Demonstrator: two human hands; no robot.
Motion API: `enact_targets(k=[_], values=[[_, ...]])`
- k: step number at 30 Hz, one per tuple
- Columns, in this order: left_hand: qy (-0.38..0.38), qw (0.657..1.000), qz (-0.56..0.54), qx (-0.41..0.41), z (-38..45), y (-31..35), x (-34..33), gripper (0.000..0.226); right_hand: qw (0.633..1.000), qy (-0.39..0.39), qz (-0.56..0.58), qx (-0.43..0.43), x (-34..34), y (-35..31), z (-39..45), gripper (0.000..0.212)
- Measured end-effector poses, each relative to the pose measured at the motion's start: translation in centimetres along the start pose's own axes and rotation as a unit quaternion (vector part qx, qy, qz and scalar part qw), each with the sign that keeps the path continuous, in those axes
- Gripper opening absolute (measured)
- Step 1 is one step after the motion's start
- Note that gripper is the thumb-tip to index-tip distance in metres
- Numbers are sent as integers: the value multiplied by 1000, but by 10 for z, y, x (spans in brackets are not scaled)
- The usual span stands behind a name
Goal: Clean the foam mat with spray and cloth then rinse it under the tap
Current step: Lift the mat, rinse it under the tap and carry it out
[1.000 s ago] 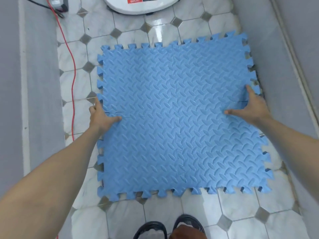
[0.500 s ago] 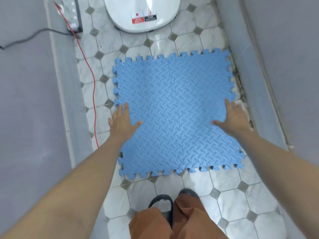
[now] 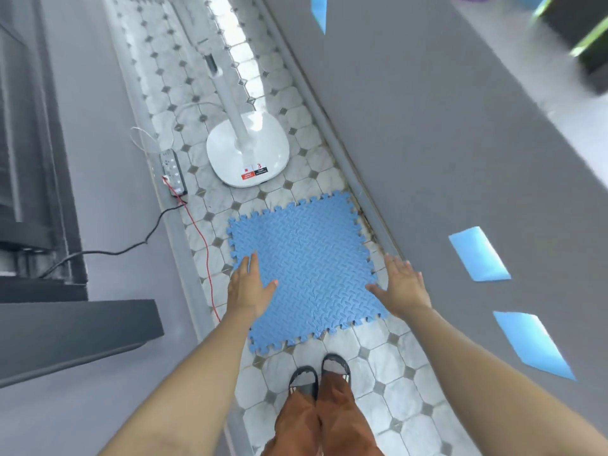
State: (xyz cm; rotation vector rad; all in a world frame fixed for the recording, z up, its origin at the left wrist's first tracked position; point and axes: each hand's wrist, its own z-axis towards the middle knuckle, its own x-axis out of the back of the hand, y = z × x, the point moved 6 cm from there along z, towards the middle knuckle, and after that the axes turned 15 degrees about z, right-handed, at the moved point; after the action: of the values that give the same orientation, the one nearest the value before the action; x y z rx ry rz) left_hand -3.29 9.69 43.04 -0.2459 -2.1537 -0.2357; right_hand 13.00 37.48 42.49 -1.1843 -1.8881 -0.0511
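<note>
Mat (image 3: 306, 268) looks untouched, both hands (image 3: 250, 287) (image 3: 403, 286) hovering fingers spread at 9 and 3, no spray or cloth visible yet.

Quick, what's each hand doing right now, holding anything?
Left hand: open, fingers straight, over the foam mat, holding nothing.
Right hand: open, fingers spread at the mat's right edge, holding nothing.

foam mat (image 3: 306, 268) fills the floor strip: wall (image 3: 427, 159) touching its right edge, fan base (image 3: 247, 149) beyond, red cable (image 3: 200, 238) left; bare tiles (image 3: 378, 360) nearest.
</note>
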Motion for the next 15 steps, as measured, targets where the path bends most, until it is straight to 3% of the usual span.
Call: enact_targets(k=[7,15], values=[[13,997,50,-62,-49,37,62,61,994,34,94,-39,49,6,-91,82],[9,974,123,-191,-86,104,87,55,965,103,167,-174,55,74,-228,81]])
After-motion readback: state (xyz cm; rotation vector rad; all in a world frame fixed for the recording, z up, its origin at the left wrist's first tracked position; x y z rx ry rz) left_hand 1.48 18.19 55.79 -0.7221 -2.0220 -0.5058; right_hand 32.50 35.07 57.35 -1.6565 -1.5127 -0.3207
